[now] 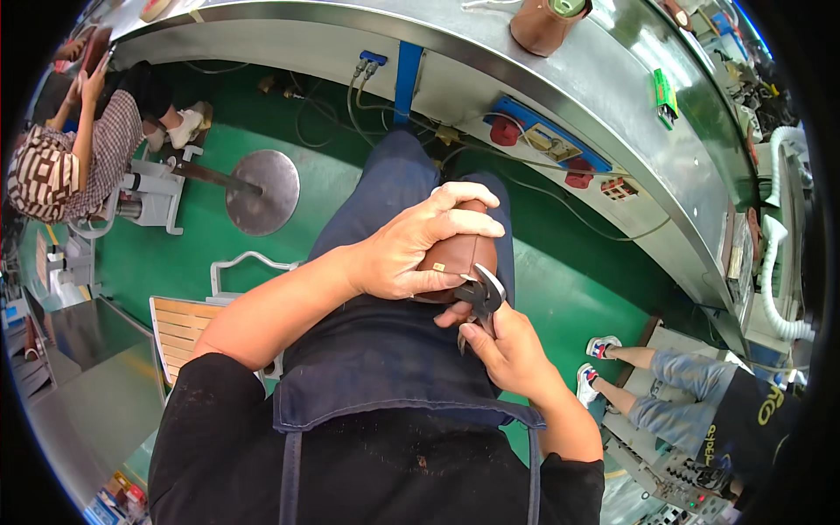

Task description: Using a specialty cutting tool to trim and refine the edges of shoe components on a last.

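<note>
Brown leather piece (459,254), head view: held over the lap, centre seam facing up. Left hand (394,255) clasps it, fingers over the far side, thumb along the near edge. Right hand (514,357) grips pliers (486,299), their head at the piece's near right edge; cannot tell whether the jaws have bitten on leather. Progress, by judgement: work on that edge is under way, not finished. Seam sewn and small gold tag (439,267) fitted already; how much edge is left, cannot tell, underside hidden. Beyond the piece, up on the bench (604,83), a second brown piece (535,30), green showing in its top; its stage unclear. Writing: tag too small to read. Far right of the piece, a green box (665,96), print not legible; lower right of it, a co-worker's dark shirt (754,429) with yellow lettering, partly turned from view.
</note>
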`<act>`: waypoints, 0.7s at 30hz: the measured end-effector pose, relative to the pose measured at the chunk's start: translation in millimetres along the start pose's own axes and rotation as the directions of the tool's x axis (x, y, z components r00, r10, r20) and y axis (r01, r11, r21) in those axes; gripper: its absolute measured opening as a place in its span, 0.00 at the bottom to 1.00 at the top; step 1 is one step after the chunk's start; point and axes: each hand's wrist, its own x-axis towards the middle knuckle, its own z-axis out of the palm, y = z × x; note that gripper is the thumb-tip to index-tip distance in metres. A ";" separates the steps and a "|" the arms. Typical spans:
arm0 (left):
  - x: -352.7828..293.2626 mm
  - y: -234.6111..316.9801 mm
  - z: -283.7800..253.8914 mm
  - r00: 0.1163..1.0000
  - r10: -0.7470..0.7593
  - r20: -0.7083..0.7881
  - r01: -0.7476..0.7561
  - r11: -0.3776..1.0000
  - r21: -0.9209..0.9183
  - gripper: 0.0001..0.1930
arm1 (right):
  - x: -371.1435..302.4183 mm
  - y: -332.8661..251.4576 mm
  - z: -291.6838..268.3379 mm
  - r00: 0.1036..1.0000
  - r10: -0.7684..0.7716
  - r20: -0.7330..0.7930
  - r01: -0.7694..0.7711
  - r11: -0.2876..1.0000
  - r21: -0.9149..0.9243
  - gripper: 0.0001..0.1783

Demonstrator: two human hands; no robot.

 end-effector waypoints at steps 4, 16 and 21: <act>3.0 -3.4 1.1 0.999 -0.033 -0.003 0.033 0.997 -0.067 0.33 | 1.4 -3.7 -5.5 0.993 0.114 -0.023 -0.112 0.991 0.073 0.10; 1.3 -18.6 -1.4 0.998 -0.057 0.014 0.058 0.990 -0.127 0.34 | 18.8 27.3 20.6 0.964 -0.032 -0.264 -0.026 0.977 -0.212 0.15; 0.0 -18.6 0.9 0.999 -0.026 0.043 0.029 0.997 -0.070 0.35 | 21.1 49.3 28.3 0.931 -0.180 -0.319 0.066 0.939 -0.338 0.16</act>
